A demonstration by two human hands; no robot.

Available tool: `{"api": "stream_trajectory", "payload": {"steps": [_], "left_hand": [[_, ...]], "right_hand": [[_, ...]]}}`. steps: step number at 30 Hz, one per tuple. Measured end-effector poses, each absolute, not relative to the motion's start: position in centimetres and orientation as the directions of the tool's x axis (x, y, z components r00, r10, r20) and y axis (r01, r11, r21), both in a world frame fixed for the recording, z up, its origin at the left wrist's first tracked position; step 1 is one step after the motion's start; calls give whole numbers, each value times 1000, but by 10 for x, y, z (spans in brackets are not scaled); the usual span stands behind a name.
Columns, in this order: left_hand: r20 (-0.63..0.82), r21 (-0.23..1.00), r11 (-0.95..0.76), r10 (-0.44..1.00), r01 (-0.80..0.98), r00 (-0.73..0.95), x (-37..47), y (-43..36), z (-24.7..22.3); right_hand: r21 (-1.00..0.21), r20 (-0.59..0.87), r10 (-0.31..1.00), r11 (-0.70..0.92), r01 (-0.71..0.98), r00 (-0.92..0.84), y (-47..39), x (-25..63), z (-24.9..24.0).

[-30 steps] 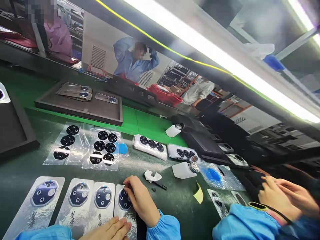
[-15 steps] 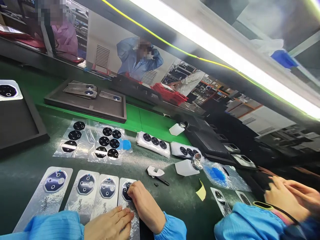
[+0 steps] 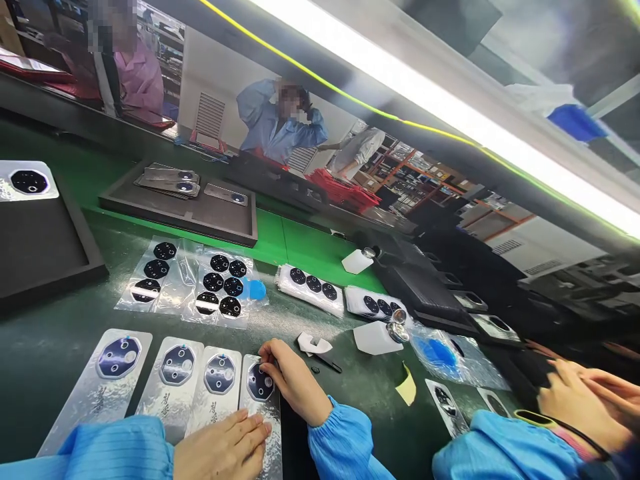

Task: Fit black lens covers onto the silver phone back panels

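Observation:
Four silvery panels with dark octagonal pieces lie in a row at the lower left. My left hand (image 3: 225, 448) rests flat, fingers extended, on the lower part of the rightmost panel (image 3: 273, 415). At that panel's top, the fingers of my right hand (image 3: 287, 377) are pinched together at the upper right edge of its dark octagonal piece (image 3: 259, 383); whatever is between the fingertips is too small to make out. Left of my hands are the third panel (image 3: 219, 397), the second panel (image 3: 167, 393) and the leftmost panel (image 3: 107, 393).
Clear sheets with black octagons (image 3: 220, 283) lie behind the panels. Further right are white bottles (image 3: 377, 337), black tweezers (image 3: 329, 362) and a yellow strip (image 3: 407, 387). Dark trays (image 3: 220, 223) stand behind. Another person's hands (image 3: 580, 400) are at the right.
My right hand has moved up slightly, from over the octagonal piece to its upper edge, uncovering more of it. My left hand stays on the panel. The view has shifted slightly.

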State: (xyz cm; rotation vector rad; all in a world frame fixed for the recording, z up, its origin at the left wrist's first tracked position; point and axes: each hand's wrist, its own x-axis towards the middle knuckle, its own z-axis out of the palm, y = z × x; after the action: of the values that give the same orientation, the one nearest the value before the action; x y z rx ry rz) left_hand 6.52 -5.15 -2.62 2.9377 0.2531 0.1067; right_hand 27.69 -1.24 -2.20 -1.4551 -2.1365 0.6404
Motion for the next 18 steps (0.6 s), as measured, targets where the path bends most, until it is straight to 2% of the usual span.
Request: {"api": "stream_trajectory", "payload": {"steps": [10,15,18], "left_hand": [[44,243,-956,180,164,983,65,-50,-25],[-21,348,-916,207,201,978,70,-48,-19],[-47,404,-890,211,212,976,71,-46,-15]], "right_hand": [[-556,185,905,417,719,-382,-16,275,-30],[-546,225,884,463,698,-411,-36,271,-36],[-589,201,884,454,669,-423,-64,268,-26]]}}
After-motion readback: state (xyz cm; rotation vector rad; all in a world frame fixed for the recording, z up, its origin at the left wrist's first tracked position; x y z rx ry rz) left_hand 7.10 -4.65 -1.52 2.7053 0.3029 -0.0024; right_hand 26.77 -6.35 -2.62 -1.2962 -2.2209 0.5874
